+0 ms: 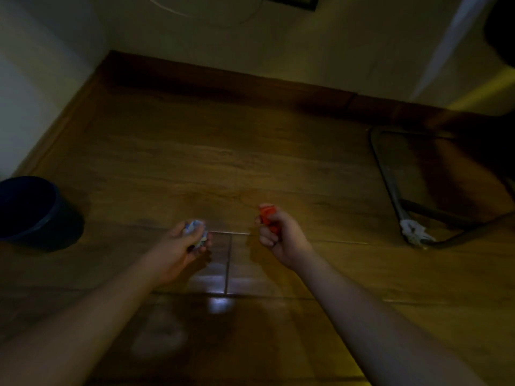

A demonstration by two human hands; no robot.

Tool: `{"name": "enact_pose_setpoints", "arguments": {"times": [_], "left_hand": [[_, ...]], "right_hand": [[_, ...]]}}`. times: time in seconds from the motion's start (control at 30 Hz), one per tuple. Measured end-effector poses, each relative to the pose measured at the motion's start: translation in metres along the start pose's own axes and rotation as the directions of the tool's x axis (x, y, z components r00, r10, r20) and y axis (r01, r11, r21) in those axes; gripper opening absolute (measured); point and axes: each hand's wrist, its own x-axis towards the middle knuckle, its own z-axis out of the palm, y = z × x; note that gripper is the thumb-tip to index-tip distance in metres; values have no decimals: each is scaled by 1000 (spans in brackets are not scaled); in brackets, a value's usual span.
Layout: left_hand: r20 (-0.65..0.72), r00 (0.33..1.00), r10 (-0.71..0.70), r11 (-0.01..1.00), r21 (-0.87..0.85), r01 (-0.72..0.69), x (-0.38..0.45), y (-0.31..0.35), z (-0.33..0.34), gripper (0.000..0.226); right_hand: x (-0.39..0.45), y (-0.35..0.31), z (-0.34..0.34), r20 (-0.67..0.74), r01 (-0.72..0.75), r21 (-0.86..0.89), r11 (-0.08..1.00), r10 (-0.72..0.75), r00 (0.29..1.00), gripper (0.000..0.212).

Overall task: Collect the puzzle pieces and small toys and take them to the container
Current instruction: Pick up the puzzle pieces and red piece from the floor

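Over the wooden floor, mid-frame: both bare forearms reach forward, hands held apart above the floor [195, 151].
Left hand: the left hand [184, 242] has its fingers curled round a bunch of pale puzzle pieces [196, 232], whitish-blue with flecks of colour showing between the fingers.
Right hand: the right hand [278, 235] is closed round a red toy [267, 215], whose top sticks out above the thumb and forefinger.
Container: a dark blue bucket [36, 210] stands on the floor at the far left, well apart from both hands and cut off by the left edge; its inside is too dark to see into.
Writing: no brand, label or lettering can be read on the pieces, the toy or the bucket.
Hard to make out: the picture is dim and soft, so the print on the puzzle pieces and the shape of the red toy cannot be told.
Right side: a dark metal frame [390, 185] rests on the floor, with something white [415, 231] bunched at its near corner; what it is cannot be told.
Far edge: a dark skirting board [250, 79] runs along a pale wall [306, 37]; a dark rectangle at the top is cut off.
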Motion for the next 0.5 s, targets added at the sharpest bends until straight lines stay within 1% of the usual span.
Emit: {"name": "enact_pose_setpoints", "arguments": {"times": [0.03, 0.1, 0.17, 0.2, 0.27, 0.33, 0.4, 0.47, 0.5], "left_hand": [[-2, 1000, 2, 1000, 9, -2, 0, -2, -2, 21], [10, 1000, -7, 1000, 30, 6, -1, -7, -1, 28], [34, 999, -19, 999, 32, 18, -1, -12, 6, 31], [53, 998, -26, 999, 29, 25, -2, -14, 12, 30], [74, 997, -24, 1000, 17, 23, -5, -18, 27, 27], [94, 995, -17, 1000, 20, 15, -10, -20, 44, 25], [118, 993, -25, 999, 24, 23, -15, -25, 56, 23], [152, 987, -43, 995, 100, 28, -21, -34, 60, 24], [148, 988, -36, 984, 176, 10, -24, -38, 60, 26]], "right_hand": [[-8, 3, -2, -2, -3, -35, 999, 3, 1000, 17], [-22, 8, -6, -56, 23, -191, 981, -35, 998, 5], [-31, 11, -13, -149, 52, -316, 947, -103, 983, 14], [-34, 12, -16, -196, 60, -329, 943, -130, 972, 18], [-41, 13, -24, -264, 60, -297, 953, -142, 954, 20], [-48, 16, -27, -294, 37, -260, 965, -116, 949, 17], [-59, 24, -29, -307, -21, -258, 966, -61, 950, 15], [-72, 34, -31, -314, -73, -268, 961, -16, 949, 16], [-78, 38, -32, -324, -94, -287, 953, -5, 946, 15]]}}
